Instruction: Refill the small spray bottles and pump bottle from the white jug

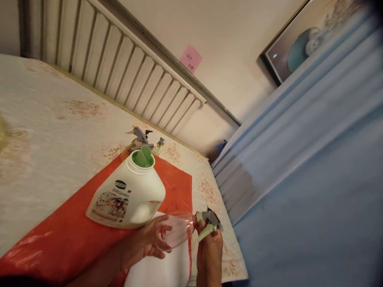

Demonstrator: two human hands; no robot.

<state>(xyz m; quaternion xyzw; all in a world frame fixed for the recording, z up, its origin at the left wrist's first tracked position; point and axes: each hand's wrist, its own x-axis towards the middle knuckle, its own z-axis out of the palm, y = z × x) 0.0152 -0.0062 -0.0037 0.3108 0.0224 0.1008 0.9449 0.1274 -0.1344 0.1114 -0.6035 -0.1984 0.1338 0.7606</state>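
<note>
A clear, pinkish spray bottle [179, 230] lies tilted sideways between my two hands. My left hand [156, 236] is wrapped round the bottle's base end. At the other end my right hand [211, 243] grips the grey and pale green spray head [206, 221] by the neck; whether the head is screwed on tight I cannot tell. Just left of the bottle stands a large white detergent jug [137, 191] with a handle, a printed label and an uncapped mouth showing a green pouring spout [144, 156].
Behind the jug are other spray bottles with grey heads [140, 135]. A red sheet [175, 179] and a white sheet [161, 267] lie on the flowered tablecloth [83, 107]. A radiator [119, 59] runs along the wall; a blue curtain [299, 179] hangs at right.
</note>
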